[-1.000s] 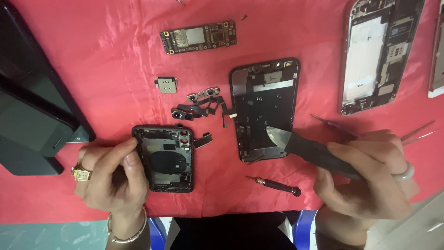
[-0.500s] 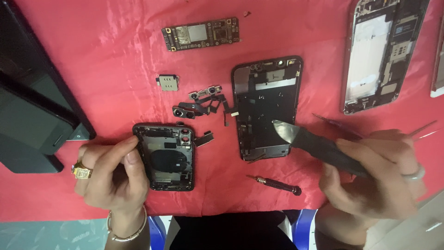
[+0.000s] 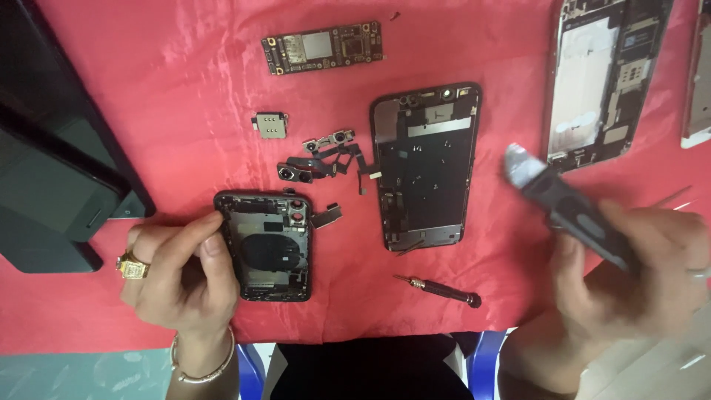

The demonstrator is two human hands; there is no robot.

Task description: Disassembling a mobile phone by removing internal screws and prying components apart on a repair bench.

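The left hand (image 3: 181,270) pins the small phone shell (image 3: 265,246) at about 7 o'clock on the red desk (image 3: 148,89). Its fingers (image 3: 200,230) are closed on the shell's left edge, thumb on the rim. The shell's long axis runs 12 to 6, and it lies just at 3 o'clock of that hand, so the left hand is far nearer than the right.

The right hand (image 3: 629,281), at 4 o'clock, has its fingers wrapped tight on a dark pry tool (image 3: 570,211). The tool's pale blade points toward 10 o'clock, in the air and well apart from the shell. Between them lies a larger frame (image 3: 426,167).

The shell is black and open, with a round coil in the middle, camera holes at the top and a loose flex at its upper right. A screwdriver (image 3: 437,289) lies near, at the shell's 4 o'clock.
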